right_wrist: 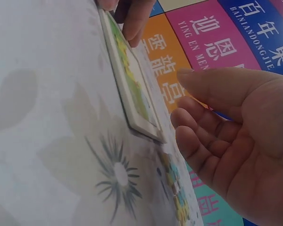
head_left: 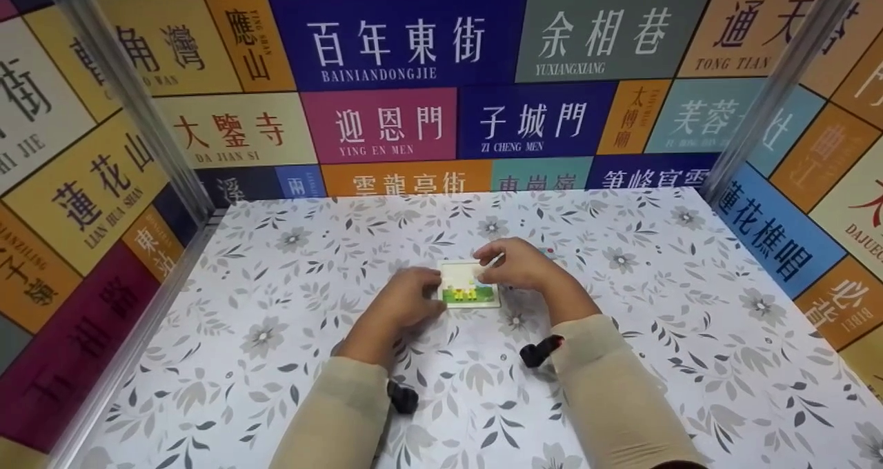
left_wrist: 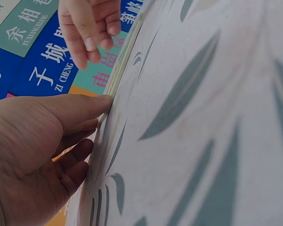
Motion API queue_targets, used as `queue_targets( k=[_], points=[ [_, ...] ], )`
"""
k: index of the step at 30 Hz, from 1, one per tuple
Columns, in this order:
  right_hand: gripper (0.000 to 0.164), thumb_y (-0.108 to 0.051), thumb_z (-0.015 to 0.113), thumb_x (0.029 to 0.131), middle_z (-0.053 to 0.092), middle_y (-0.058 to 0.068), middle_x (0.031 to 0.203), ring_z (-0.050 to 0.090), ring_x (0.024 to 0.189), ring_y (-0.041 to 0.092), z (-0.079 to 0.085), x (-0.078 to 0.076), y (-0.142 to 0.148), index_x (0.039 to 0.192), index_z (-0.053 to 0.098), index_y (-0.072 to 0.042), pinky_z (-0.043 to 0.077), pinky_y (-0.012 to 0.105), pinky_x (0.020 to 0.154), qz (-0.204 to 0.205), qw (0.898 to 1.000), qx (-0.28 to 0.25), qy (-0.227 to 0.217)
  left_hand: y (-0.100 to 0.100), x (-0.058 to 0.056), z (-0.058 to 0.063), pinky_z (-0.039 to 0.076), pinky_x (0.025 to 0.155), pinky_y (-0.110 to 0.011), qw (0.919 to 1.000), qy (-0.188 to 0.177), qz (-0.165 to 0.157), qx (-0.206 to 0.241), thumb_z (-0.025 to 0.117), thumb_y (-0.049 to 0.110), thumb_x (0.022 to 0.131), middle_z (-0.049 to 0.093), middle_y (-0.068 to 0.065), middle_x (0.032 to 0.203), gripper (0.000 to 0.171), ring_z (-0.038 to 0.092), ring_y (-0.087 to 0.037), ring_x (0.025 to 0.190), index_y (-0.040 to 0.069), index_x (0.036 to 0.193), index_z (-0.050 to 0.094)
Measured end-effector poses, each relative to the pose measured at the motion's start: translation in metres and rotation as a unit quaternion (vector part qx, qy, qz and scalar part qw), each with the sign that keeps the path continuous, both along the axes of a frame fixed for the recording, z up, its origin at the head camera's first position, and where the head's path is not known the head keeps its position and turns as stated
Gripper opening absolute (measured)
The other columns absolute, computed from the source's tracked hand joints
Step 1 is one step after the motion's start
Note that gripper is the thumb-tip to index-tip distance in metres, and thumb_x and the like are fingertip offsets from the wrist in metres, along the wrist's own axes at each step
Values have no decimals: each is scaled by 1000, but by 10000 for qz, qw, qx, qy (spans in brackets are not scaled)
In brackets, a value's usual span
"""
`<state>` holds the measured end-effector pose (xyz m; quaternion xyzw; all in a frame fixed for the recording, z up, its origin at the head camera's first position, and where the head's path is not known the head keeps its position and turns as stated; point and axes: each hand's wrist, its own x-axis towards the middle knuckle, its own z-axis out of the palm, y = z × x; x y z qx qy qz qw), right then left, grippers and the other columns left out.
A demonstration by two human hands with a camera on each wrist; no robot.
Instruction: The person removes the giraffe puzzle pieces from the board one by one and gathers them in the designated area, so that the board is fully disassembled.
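A small white-framed puzzle board (head_left: 470, 304) lies flat on the table, with green and yellow picture parts along its near side and a pale area beyond. My left hand (head_left: 408, 295) holds its left edge between thumb and fingers; the left wrist view shows this hand (left_wrist: 42, 141) with the thumb at the board's rim. Over the far right part of the board hovers my right hand (head_left: 521, 265), its fingers loosely bent. The right wrist view shows that hand (right_wrist: 240, 127) apart from the board (right_wrist: 132, 101), with nothing visible between thumb and fingers.
Several small coloured flat pieces (right_wrist: 179, 193) lie on the table beyond the right hand, mostly hidden by it in the head view. The table (head_left: 276, 386) has a leaf-and-flower cover. Walls with coloured sign panels (head_left: 397, 34) stand behind and on both sides.
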<state>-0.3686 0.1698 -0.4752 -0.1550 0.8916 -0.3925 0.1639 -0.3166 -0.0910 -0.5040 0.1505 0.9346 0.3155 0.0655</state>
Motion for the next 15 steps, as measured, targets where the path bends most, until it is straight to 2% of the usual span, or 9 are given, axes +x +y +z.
queue_targets(
  k=[7, 11, 15],
  points=[
    [50, -16, 85, 89, 72, 8, 134, 66, 126, 30, -8, -1, -7, 138, 71, -13, 59, 43, 102, 78, 9996, 273, -42, 1, 1, 2, 37, 131, -48, 9999, -91, 65, -48, 83, 22, 91, 64, -10, 152, 53, 55, -33, 147, 7, 140, 70],
    [48, -11, 84, 88, 72, 6, 133, 64, 125, 28, -7, 2, -8, 135, 72, -16, 54, 47, 111, -4, 9983, 564, -146, 2, 1, 3, 35, 132, -48, 9997, -185, 135, -33, 83, 21, 91, 63, -9, 153, 54, 54, -33, 148, 8, 141, 70],
    [45, -12, 84, 89, 71, 3, 132, 63, 124, 27, -5, 4, -8, 132, 73, -20, 51, 50, 114, -144, 9963, 801, -294, 2, 2, 4, 34, 132, -48, 9998, -178, 128, -26, 83, 20, 91, 63, -9, 154, 53, 52, -33, 149, 8, 140, 70]
  ],
)
